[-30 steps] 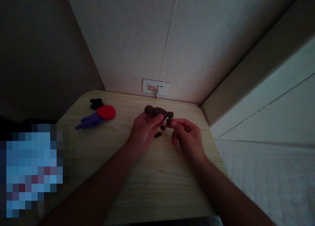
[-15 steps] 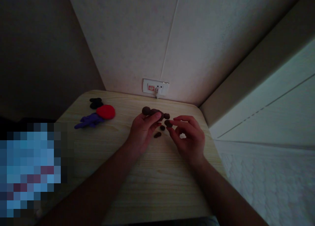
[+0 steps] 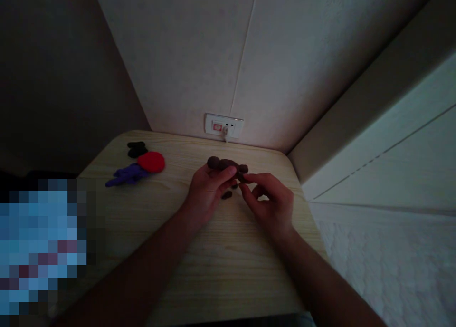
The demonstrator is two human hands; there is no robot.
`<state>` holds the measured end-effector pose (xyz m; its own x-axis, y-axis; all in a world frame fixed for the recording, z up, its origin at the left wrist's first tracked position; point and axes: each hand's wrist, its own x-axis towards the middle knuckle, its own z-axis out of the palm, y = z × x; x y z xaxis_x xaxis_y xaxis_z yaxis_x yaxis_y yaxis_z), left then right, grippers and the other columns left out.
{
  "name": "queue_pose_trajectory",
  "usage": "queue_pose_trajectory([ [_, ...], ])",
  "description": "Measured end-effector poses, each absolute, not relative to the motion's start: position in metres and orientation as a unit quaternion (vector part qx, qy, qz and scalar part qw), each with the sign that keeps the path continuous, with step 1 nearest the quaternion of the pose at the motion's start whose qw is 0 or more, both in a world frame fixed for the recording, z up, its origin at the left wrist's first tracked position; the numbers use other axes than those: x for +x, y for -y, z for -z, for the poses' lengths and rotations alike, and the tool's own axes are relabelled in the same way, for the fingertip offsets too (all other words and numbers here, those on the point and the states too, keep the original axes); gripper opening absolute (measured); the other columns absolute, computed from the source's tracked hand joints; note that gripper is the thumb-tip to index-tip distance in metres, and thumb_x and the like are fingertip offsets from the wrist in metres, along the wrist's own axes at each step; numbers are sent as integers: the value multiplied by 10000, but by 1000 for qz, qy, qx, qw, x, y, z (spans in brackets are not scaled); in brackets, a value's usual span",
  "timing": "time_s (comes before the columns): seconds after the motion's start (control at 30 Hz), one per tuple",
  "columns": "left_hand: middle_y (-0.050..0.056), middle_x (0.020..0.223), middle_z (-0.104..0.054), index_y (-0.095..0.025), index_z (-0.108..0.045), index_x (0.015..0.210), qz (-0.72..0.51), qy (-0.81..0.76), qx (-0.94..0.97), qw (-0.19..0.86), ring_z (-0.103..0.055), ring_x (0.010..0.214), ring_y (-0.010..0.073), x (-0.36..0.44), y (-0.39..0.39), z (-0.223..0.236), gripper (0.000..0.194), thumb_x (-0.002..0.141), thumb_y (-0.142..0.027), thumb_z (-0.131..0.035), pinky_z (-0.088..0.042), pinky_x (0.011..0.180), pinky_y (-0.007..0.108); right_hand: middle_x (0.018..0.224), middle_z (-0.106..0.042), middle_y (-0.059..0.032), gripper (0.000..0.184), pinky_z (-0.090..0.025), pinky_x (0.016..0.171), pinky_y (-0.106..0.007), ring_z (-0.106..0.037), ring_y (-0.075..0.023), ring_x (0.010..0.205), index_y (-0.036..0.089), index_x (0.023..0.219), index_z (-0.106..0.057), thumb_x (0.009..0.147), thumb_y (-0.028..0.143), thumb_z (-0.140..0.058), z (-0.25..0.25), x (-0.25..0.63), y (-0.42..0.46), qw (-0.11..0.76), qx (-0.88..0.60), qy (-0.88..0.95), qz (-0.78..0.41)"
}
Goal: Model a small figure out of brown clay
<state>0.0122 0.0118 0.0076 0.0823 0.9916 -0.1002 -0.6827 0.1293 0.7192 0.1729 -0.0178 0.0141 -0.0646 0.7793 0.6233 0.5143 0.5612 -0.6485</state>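
Between thumb and fingers, my left hand [image 3: 208, 189] grips a brown modelling clay figure [image 3: 226, 164], a long body with a round lump at its left end and a smaller lump at its right end. My right hand [image 3: 272, 196] pinches a small brown clay piece [image 3: 242, 177] against the right end of the figure; the fingertips partly cover it. Beneath the hands, a loose brown clay lump [image 3: 227, 194] lies on the wooden table [image 3: 213, 279], and another lump [image 3: 234, 186] is partly hidden by the fingers.
On the table's left side lie a flat red clay disc [image 3: 151, 162], purple clay pieces [image 3: 126, 175] and black clay pieces [image 3: 137, 149]. A wall socket with a plug [image 3: 223, 126] sits behind the table. A pale cabinet [image 3: 374, 127] stands to the right. The lower left is pixelated.
My right hand has moved slightly left, bringing its small clay piece from just apart to touching the figure. My left hand keeps its hold.
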Motion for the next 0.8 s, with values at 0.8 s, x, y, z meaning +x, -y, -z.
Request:
queue_pose_trajectory([
  [0.8, 1, 877, -772, -200, -696, 881, -627, -339, 264, 650, -725, 810, 136, 15, -9, -11, 402, 586, -181, -968, -543, 731, 249, 827, -803, -17, 299, -485, 427, -249, -594, -91, 452, 204, 871, -756, 713, 368, -949, -14, 166, 7, 597, -466, 466, -457],
])
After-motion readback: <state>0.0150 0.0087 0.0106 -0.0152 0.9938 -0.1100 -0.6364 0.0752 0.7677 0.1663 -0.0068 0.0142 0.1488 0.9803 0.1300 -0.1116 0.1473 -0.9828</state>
